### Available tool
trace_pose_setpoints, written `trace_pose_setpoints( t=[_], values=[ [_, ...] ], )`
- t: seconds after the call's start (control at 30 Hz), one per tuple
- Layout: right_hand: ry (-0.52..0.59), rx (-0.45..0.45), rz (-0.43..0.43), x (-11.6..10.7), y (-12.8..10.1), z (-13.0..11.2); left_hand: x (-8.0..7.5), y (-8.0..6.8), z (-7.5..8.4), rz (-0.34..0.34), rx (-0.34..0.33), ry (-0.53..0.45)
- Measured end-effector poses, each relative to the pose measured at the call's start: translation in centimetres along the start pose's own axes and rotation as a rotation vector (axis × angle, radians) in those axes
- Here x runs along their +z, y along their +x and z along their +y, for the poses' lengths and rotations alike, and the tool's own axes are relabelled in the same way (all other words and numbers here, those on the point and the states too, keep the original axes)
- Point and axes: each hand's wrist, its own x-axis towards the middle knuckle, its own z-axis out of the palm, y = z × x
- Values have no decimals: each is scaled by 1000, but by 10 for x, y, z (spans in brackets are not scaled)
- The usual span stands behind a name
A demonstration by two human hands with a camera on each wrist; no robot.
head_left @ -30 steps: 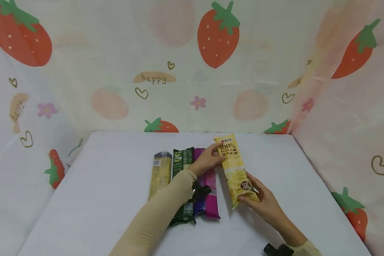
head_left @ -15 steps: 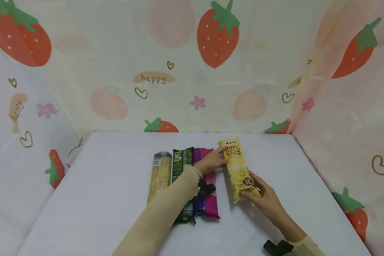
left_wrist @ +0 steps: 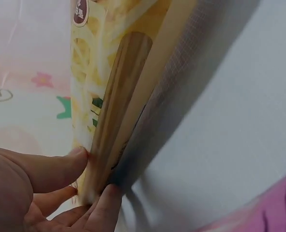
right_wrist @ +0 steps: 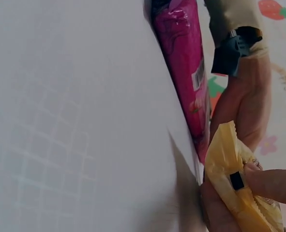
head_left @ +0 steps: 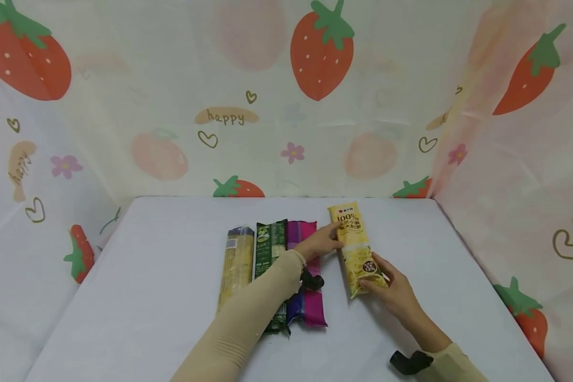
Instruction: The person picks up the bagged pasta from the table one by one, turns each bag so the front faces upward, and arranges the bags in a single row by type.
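Both hands hold a yellow packet of spaghetti (head_left: 355,246), which lies slanted to the right of the other packets. At its far end, my left hand (head_left: 321,242) grips the left edge between thumb and fingers. My right hand (head_left: 393,294) pinches the near end, thumb on the printed face. In the left wrist view, long strands show through a clear window in the packet (left_wrist: 123,82), and a shadow falls beside it. The crimped end of the yellow packet (right_wrist: 225,154) shows between the right thumb and fingers in the right wrist view.
Left of the yellow packet, a magenta and purple packet (head_left: 313,305), a dark green packet (head_left: 269,241) and a clear packet of yellow strands (head_left: 239,262) lie side by side. My left forearm crosses over them. A strawberry-print curtain (head_left: 172,79) surrounds the white table (head_left: 148,276).
The yellow packet has shifted slightly right at its far end, and its near end has moved away from me. Both hands keep their hold, the left one moving right with it.
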Motion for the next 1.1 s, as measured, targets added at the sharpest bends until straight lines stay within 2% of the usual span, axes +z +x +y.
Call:
trace_pose_setpoints(
  t=[0.13,0.3,0.43,0.57,0.8,0.9,1.0,1.1],
  values=[
    [-9,-20,27,-4,1,4,2,2,0,-5,3,-14],
    [-73,-64,38,-7,3,11,0,2,-2,-16,-7,-25],
    [-125,-73,16,-8,2,13,-2,-1,-3,-26,12,36],
    [-194,-61,4,-10,1,9,-7,-5,-1,-34,55,144],
    [-355,-4,-22,-11,-3,-4,-30,-20,4,-78,110,274],
    [-397,8,-31,-10,-6,-8,-41,-29,4,-63,123,316],
    [-410,-34,-10,-7,-10,-12,-54,-40,3,-17,118,370],
    [-391,-133,37,-2,-16,-15,-67,-46,0,32,103,419]
  ],
)
